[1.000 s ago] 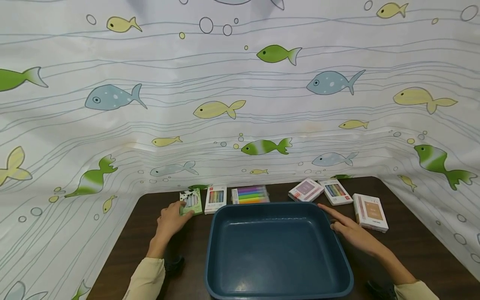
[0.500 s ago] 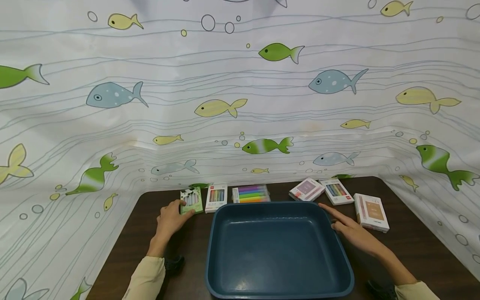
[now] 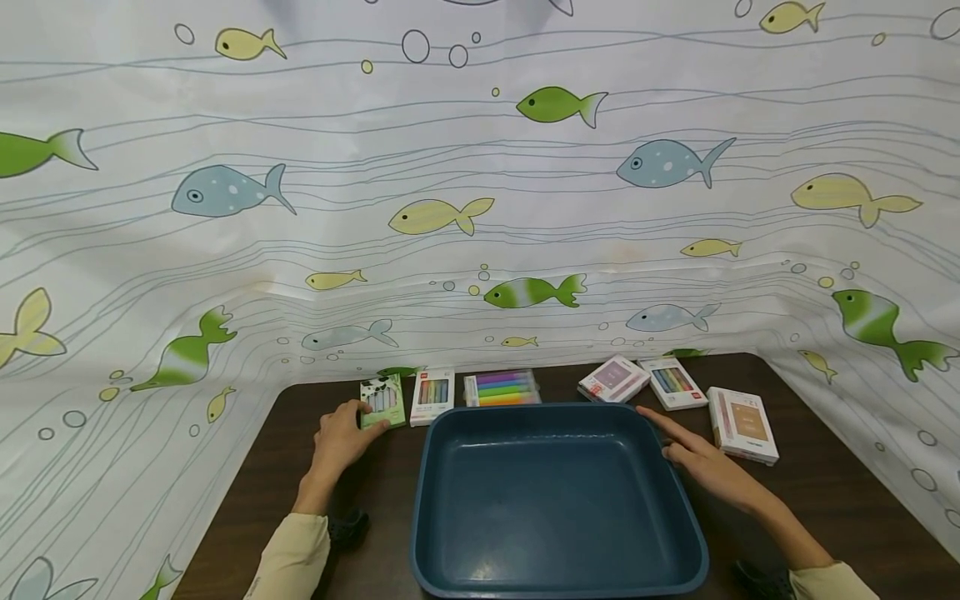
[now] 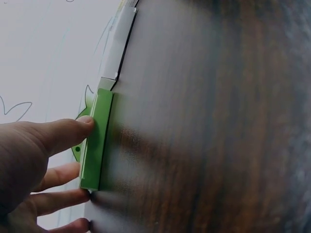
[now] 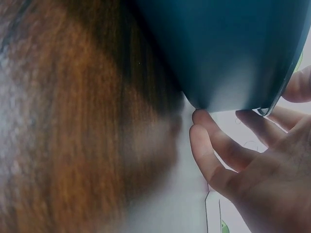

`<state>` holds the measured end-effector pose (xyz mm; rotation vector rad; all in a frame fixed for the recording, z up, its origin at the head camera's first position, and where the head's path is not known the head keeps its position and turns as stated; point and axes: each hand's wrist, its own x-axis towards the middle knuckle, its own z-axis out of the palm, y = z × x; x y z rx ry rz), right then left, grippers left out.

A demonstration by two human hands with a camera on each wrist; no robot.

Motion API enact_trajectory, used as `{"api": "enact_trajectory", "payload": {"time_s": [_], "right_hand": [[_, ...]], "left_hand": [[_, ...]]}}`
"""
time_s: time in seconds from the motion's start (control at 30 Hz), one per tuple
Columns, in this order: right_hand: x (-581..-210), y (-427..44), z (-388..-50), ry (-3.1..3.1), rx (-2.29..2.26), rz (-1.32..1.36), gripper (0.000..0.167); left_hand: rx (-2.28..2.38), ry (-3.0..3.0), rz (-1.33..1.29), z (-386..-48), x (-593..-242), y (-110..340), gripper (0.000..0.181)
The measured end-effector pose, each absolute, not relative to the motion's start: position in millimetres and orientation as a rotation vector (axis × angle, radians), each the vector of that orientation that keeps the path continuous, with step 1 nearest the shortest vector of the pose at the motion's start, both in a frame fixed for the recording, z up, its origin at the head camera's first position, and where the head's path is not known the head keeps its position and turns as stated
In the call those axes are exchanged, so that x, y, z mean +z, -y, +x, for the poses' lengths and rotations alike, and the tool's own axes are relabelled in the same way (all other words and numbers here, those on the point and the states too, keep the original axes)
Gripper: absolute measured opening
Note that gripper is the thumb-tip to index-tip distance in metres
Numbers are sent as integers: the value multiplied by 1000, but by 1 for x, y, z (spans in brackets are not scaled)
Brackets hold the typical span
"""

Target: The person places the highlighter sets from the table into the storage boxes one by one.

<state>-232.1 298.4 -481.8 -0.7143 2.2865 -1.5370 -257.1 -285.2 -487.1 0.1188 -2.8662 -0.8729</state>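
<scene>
A deep blue rectangular tray point(image 3: 555, 508) sits near the front of the table. In the head view my left hand point(image 3: 341, 442) lies at the near left corner of a green box point(image 3: 384, 402) with a cow-patterned top. The left wrist view shows the thumb point(image 4: 73, 127) touching this green box point(image 4: 96, 145), with spread fingers around its near end. My right hand point(image 3: 705, 467) touches the tray's far right corner. Seen from the right wrist, its extended fingers point(image 5: 218, 141) lie against the outer wall of the tray point(image 5: 228, 53), with the thumb by the rim.
Along the back edge lie a white box of coloured sticks point(image 3: 432, 398) and a clear case of coloured markers point(image 3: 501, 389). Farther right are a purple-fronted box point(image 3: 613, 379), another white box point(image 3: 672, 383) and a brown-fronted box point(image 3: 742, 425). A fish-print curtain point(image 3: 450, 167) hangs behind.
The head view has shifted very slightly. Both hands, the tray and the boxes keep their places.
</scene>
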Motion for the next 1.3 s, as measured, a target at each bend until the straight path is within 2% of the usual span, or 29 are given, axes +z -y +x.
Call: {"api": "enact_trajectory", "payload": {"time_s": [0.63,0.93,1.3], "right_hand": [[-483,-298,-229,-2298,-1540,-685,53],[-484,-297,-226,-2314,-1542,-669,53],[-485,-296,-228,-2327,-1529,-695,52]], "left_hand": [[-928,2738,-31,-261,-489,283,41],[-937,2701,-19,-261,-493,284,39],[-1004,2695,46,-261,-496,288,47]]}}
